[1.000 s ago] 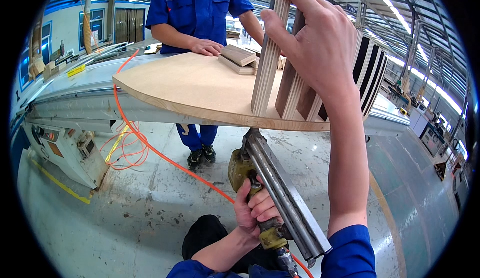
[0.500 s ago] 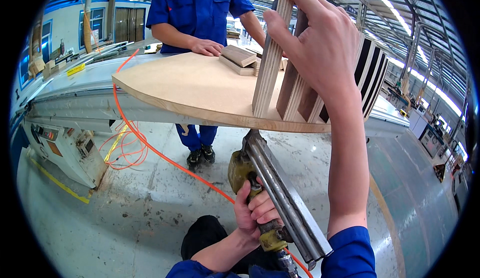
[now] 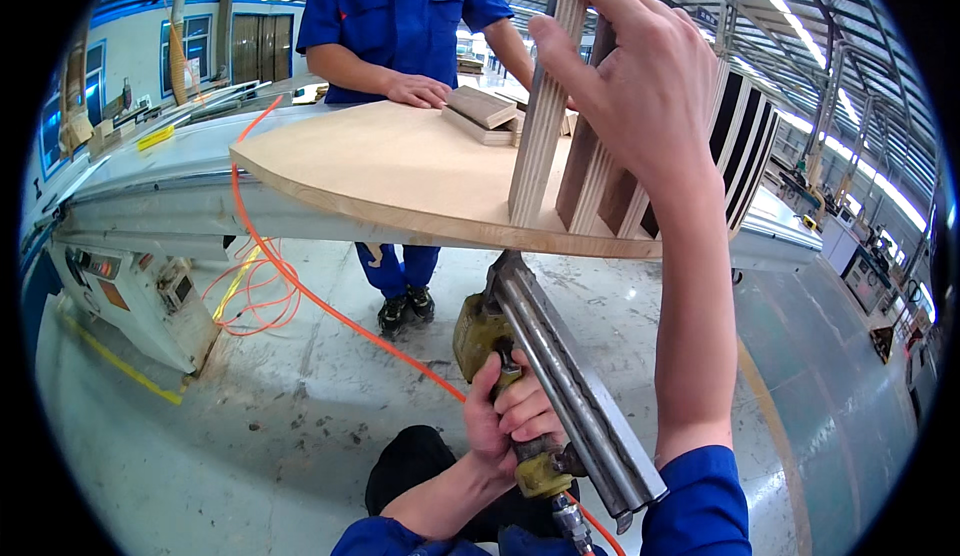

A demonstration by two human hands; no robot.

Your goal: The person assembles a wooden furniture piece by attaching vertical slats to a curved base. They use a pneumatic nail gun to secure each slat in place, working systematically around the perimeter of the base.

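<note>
My left hand [image 3: 515, 411] is wrapped around the handle of a yellow-green pneumatic nail gun [image 3: 580, 391] with a long metal magazine. The gun points up, its nose against or just below the underside of a rounded, tan wooden panel [image 3: 350, 156], near the front edge. On top of that panel stands an upright plywood block [image 3: 545, 121] with a layered edge. My right hand [image 3: 655, 96] grips its upper end, thumb on the near left side and fingers over the top. More upright plywood blocks [image 3: 590, 176] stand in a row to its right, partly hidden by my hand and forearm.
Across the panel stands a person in blue workwear [image 3: 405, 26], one hand resting beside a small stack of wooden blocks [image 3: 480, 111]. An orange air hose [image 3: 340, 311] crosses in front and reaches the gun. A white machine [image 3: 130, 301] stands at the left.
The view has shifted very slightly. Both hands keep their holds, and the nail gun stays at the panel's underside.
</note>
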